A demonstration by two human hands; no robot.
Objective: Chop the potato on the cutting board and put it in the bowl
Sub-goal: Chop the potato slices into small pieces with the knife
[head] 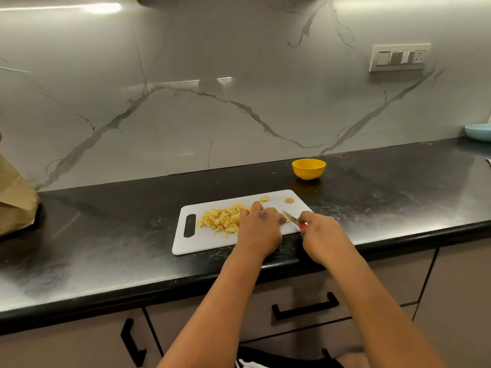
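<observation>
A white cutting board (202,243) lies on the black counter. A heap of diced yellow potato (221,220) covers its middle, and two small potato end pieces (289,200) lie near its far edge. My left hand (259,229) is curled over a small piece of potato at its fingertips, mostly hidden. My right hand (321,235) grips a red-handled knife (291,216), its blade pointing left against that piece. An empty yellow bowl (308,168) stands behind the board, to the right.
A brown paper bag (14,197) sits at the far left of the counter (106,229). A light blue bowl (478,132) sits at the far right by the wall. Drawers with black handles (305,308) lie below the counter's front edge.
</observation>
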